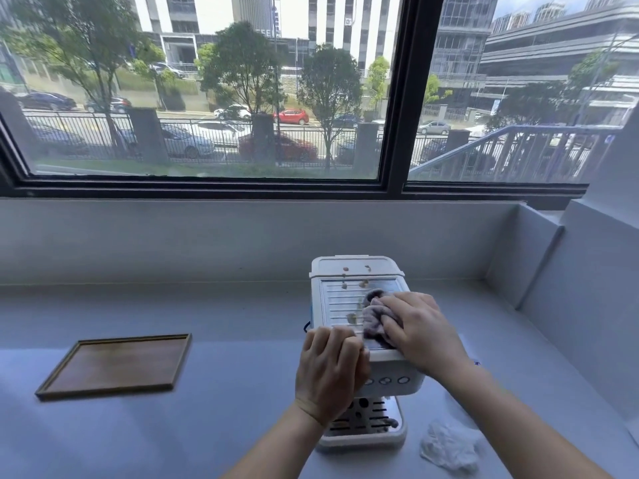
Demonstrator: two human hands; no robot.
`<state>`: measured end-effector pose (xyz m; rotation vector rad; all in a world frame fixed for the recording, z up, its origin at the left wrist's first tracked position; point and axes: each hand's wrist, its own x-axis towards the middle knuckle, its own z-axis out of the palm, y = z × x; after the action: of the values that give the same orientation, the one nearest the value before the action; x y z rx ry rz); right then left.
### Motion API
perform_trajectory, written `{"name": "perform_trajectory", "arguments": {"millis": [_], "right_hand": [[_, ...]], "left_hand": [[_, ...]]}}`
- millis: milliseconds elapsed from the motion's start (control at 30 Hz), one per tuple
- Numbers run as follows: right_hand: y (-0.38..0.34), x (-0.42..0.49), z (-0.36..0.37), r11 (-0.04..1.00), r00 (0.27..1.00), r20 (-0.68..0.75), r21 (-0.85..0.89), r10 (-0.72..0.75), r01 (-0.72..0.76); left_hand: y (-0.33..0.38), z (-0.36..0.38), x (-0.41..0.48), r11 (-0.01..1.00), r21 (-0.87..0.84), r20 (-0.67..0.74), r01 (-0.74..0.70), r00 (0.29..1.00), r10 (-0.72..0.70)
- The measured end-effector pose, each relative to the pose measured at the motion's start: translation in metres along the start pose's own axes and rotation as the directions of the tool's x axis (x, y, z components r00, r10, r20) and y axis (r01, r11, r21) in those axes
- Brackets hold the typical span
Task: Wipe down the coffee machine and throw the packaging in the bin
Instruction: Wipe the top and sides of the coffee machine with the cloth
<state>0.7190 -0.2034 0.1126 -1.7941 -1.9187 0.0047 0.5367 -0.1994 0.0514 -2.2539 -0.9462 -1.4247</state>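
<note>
A white coffee machine [345,271] stands on the pale counter [224,426] below the window. Brown crumbs lie on its ribbed metal top plate and back lid. My right hand [420,326] presses a crumpled grey-purple cloth [375,318] onto the right side of the top plate. My left hand [330,366] grips the machine's front left corner, fingers curled over the top edge. A crumpled piece of clear plastic packaging [449,447] lies on the counter to the right of the machine's drip tray [366,426].
A flat wooden tray [114,364] lies on the counter to the left. A white wall ledge [539,257] boxes in the counter at the right. A large dark-framed window [394,98] runs along the back.
</note>
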Motion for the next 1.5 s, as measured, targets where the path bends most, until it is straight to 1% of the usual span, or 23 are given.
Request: {"name": "perform_trajectory", "arguments": {"millis": [67,133,200,267,300,367,433,467,567,600,700,767,833,900,933,1033,1067,1100,1200,1267,1367,1400,1500], "right_hand": [[0.002,0.02,0.0,0.996,0.996,0.038,-0.021,0.084,-0.083],[-0.011,0.027,0.004,0.991,0.995,0.037,-0.095,0.097,-0.093],[-0.018,0.02,0.008,0.99,1.0,-0.013,-0.139,-0.018,0.016],[-0.011,0.008,0.008,0.99,0.993,-0.044,-0.096,-0.105,0.101],[-0.005,0.009,0.005,0.993,0.994,-0.034,-0.073,-0.1,0.098],[0.001,0.023,0.002,1.0,1.0,0.009,-0.005,0.0,0.0],[-0.006,0.033,0.001,0.999,0.999,0.02,-0.002,0.046,-0.046],[-0.012,0.032,0.002,0.999,0.999,0.023,-0.026,0.023,-0.022],[-0.011,0.011,0.004,0.984,0.985,-0.007,-0.038,-0.174,0.174],[-0.004,0.008,0.002,0.985,0.986,-0.003,-0.02,-0.169,0.169],[0.008,0.021,-0.004,0.999,0.999,0.041,0.026,0.026,-0.027],[-0.004,0.02,0.001,0.997,0.998,0.005,-0.036,0.064,-0.064],[-0.022,0.006,0.009,0.993,0.996,-0.061,-0.106,-0.062,0.055],[-0.027,-0.007,0.012,0.98,0.981,-0.064,-0.096,-0.184,0.177],[-0.025,-0.003,0.01,0.979,0.982,-0.043,-0.091,-0.185,0.18],[-0.016,0.021,0.005,0.998,1.0,0.008,-0.058,-0.009,0.01],[-0.016,0.022,0.005,0.998,1.0,0.01,-0.061,0.014,-0.013],[-0.019,0.021,0.007,0.998,1.0,0.012,-0.065,-0.007,0.007],[-0.018,0.003,0.006,0.985,0.985,0.067,-0.045,-0.161,0.165],[-0.013,0.009,0.005,0.99,0.989,0.081,-0.053,-0.126,0.13],[-0.03,0.021,0.011,0.989,0.998,0.034,-0.135,-0.054,0.058],[-0.038,0.021,0.015,0.987,0.997,0.037,-0.14,-0.072,0.077],[-0.047,0.015,0.019,0.985,0.983,0.091,-0.052,-0.159,0.164]], "left_hand": [[0.0,0.0,0.001,1.0,0.011,0.008,0.005,1.0,-0.005],[0.0,-0.001,0.0,1.0,0.012,0.01,0.01,1.0,-0.01],[0.0,0.0,-0.002,1.0,0.008,0.008,0.01,1.0,-0.01],[-0.001,0.001,-0.003,1.0,0.001,0.016,0.006,1.0,-0.006],[-0.001,0.001,-0.004,1.0,0.004,0.012,0.004,1.0,-0.004],[-0.002,0.002,-0.003,1.0,0.019,0.003,0.001,1.0,-0.001],[-0.002,0.001,-0.003,1.0,0.015,-0.009,-0.004,1.0,0.004],[-0.002,0.001,-0.004,1.0,0.007,-0.015,-0.008,1.0,0.008],[-0.003,0.001,-0.006,1.0,-0.002,-0.008,-0.013,1.0,0.013],[-0.003,0.002,-0.005,1.0,-0.002,-0.008,-0.013,1.0,0.013],[-0.003,0.002,-0.004,1.0,0.009,-0.001,0.009,1.0,-0.009],[-0.003,0.0,-0.006,1.0,-0.003,-0.003,0.005,1.0,-0.005],[-0.003,0.0,-0.006,1.0,-0.018,-0.002,0.0,1.0,0.0],[-0.003,0.001,-0.005,1.0,-0.025,-0.004,0.008,1.0,-0.008],[-0.002,0.001,-0.005,0.999,-0.028,-0.003,0.016,1.0,-0.016],[-0.002,0.0,-0.008,0.999,-0.046,0.009,0.024,1.0,-0.024],[-0.002,-0.001,-0.009,0.998,-0.058,0.013,0.027,1.0,-0.026],[-0.003,-0.001,-0.012,0.997,-0.072,0.018,0.034,0.999,-0.033],[-0.003,-0.001,-0.019,0.99,-0.125,0.037,0.061,0.998,-0.057],[-0.002,0.0,-0.02,0.988,-0.136,0.042,0.078,0.996,-0.073],[-0.001,0.0,-0.02,0.985,-0.144,0.041,0.091,0.995,-0.086],[-0.001,0.0,-0.021,0.984,-0.155,0.037,0.088,0.996,-0.084],[-0.003,-0.005,-0.019,0.982,-0.173,0.062,0.08,0.996,-0.07]]}}
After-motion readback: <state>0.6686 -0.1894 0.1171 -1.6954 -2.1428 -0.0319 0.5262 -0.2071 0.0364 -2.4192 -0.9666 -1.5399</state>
